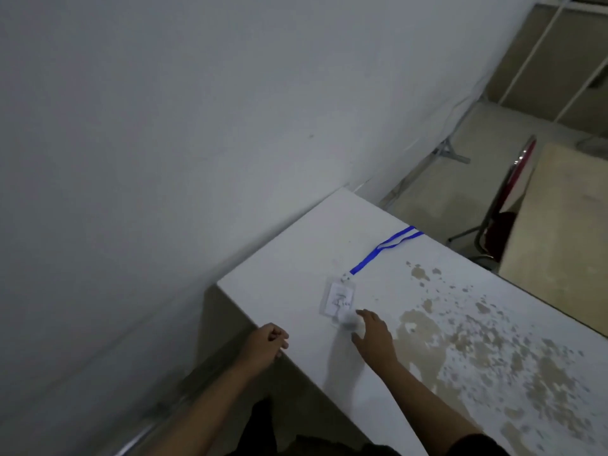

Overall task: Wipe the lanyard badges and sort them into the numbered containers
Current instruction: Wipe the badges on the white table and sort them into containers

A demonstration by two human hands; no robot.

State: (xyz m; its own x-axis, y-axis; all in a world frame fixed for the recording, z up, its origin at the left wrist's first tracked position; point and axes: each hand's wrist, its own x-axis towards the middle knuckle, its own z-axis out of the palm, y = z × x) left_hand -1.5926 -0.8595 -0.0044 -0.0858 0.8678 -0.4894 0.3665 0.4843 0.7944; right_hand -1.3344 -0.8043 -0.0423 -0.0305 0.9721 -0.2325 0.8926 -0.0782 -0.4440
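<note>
Right hand (371,337) gripping white wipe (349,319) at badge (339,297) edge (blue lanyard (381,250) attached). Left hand (266,345) clenched, empty, at table (296,258) corner.

Single head view, tilted, looking down near table (296,245) corner.

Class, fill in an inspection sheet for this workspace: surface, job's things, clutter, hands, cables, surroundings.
Surface: white table, paint worn off in brown patches at right.
Job's things: badge flat on table, blue lanyard trailing over far edge; white wipe beside badge. Numbered containers: nothing seen.
Clutter: nothing seen.
Hands: left hand curled at table edge; right hand on the wipe.
Cables: nothing seen.
Surroundings: white wall, red chair.
</note>
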